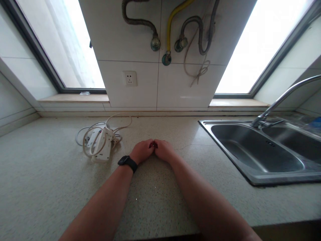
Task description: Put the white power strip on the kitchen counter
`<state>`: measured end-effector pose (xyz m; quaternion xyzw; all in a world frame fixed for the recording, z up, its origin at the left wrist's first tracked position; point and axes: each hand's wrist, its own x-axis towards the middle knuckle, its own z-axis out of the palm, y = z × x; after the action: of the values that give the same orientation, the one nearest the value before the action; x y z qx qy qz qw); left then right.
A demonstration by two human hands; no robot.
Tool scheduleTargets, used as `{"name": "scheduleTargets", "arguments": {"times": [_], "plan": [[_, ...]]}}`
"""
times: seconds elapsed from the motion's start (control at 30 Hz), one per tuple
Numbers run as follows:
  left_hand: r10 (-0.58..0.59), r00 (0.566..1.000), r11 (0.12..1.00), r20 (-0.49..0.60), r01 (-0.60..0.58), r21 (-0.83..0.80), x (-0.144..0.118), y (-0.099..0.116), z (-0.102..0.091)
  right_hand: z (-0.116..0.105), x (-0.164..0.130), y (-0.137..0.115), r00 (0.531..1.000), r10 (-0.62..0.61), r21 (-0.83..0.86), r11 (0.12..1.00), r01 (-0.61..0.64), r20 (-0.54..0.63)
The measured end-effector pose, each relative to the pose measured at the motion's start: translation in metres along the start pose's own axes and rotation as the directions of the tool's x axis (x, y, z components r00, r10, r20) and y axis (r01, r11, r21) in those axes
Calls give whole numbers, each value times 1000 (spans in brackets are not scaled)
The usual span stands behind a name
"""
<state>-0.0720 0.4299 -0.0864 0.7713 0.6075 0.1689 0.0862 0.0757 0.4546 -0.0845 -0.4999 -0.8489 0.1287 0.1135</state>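
Note:
Over the middle of the speckled countertop (160,194), my left hand (142,150) and my right hand (163,149) meet knuckle to knuckle. Both are curled into loose fists, and no object shows in either one. The inner sides of the fingers are partly hidden. A black watch (127,162) is strapped round my left wrist. To the left of my left hand, apart from it, lies a white power strip (103,147) with its pale cord (94,129) looped over it.
A steel double sink (255,147) with a curved faucet (283,95) is set into the counter at right. On the tiled wall behind are a socket (130,78), a yellow hose (169,30), grey flexible hoses (140,22) and a tied cord (200,71). Windows flank the wall.

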Motion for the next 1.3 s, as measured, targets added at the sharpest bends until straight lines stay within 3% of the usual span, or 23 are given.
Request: {"name": "scheduleTargets", "arguments": {"times": [0.37,0.73,1.3], "plan": [[30,999,1000,-25,-30,-9,0,-3,2,4,0,3,999,-15,4,1000,16,-41],[59,997,998,-43,-60,-14,1,-5,5,1,0,0,1000,1,-14,1000,-1,0],[21,1000,1000,-20,-21,-2,0,-2,2,5,2,4,999,-23,10,1000,23,-32]]}}
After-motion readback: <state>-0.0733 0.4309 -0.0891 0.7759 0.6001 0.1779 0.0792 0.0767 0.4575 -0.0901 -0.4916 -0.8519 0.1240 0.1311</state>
